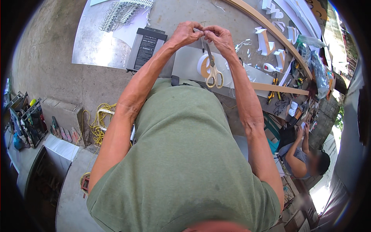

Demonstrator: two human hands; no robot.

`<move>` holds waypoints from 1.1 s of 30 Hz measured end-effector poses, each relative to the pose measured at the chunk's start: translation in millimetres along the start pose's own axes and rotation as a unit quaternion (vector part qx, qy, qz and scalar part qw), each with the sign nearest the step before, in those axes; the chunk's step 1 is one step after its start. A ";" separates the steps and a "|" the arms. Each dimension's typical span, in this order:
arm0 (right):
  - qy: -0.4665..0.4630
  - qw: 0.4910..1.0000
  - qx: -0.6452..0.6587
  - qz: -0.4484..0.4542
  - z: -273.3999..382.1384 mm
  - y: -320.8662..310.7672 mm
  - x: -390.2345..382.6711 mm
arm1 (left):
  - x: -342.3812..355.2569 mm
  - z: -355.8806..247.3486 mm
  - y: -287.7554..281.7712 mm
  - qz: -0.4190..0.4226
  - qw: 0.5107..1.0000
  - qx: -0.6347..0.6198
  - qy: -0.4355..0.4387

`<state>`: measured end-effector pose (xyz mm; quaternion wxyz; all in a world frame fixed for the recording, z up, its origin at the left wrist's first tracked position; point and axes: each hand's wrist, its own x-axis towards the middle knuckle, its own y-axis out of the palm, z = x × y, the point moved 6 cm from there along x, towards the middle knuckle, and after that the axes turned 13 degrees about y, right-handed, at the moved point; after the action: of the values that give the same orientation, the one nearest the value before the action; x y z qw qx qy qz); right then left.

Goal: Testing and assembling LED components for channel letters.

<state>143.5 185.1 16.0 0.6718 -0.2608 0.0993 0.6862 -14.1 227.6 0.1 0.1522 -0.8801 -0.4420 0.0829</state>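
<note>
Yellow cord (99, 125): tangled on the left floor.
Sheet (91, 48): bears looped strings of small white modules (118, 17).
Electrical unit (145, 50): dark grey, over the sheet's near right corner.
Left hand (187, 34): fingers pinched narrow on a thin lead (203, 45) hanging below the fingertips.
Tape roll (203, 65): white, near side of the work surface.
Scissors (214, 75): beige-handled, just right of the roll.
Right hand (218, 37): fingers narrow, tips meeting the left's; contents too small to tell.
Co-worker (297, 160): far right, holding something white.
</note>
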 end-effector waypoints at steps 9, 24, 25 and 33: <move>0.004 0.993 -0.102 -0.051 2.5 -5.4 -1.1 | 2.9 4.7 0.6 -0.005 0.996 0.051 0.078; 0.054 0.994 -0.065 -0.072 23.5 -17.5 -15.2 | 10.6 -0.5 -4.8 0.020 0.995 -0.004 0.097; -0.058 0.980 -0.163 -0.095 36.9 -15.6 -21.1 | 10.3 0.9 -6.8 0.019 0.995 -0.005 0.098; -0.299 0.856 -0.411 -0.094 48.7 -0.9 -32.1 | 11.1 1.9 -6.0 0.096 0.993 -0.071 0.025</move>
<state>132.2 181.0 73.1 0.5619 -0.3032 -0.4226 0.6432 -12.5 240.3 0.2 0.0918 -0.9290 -0.3560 0.0435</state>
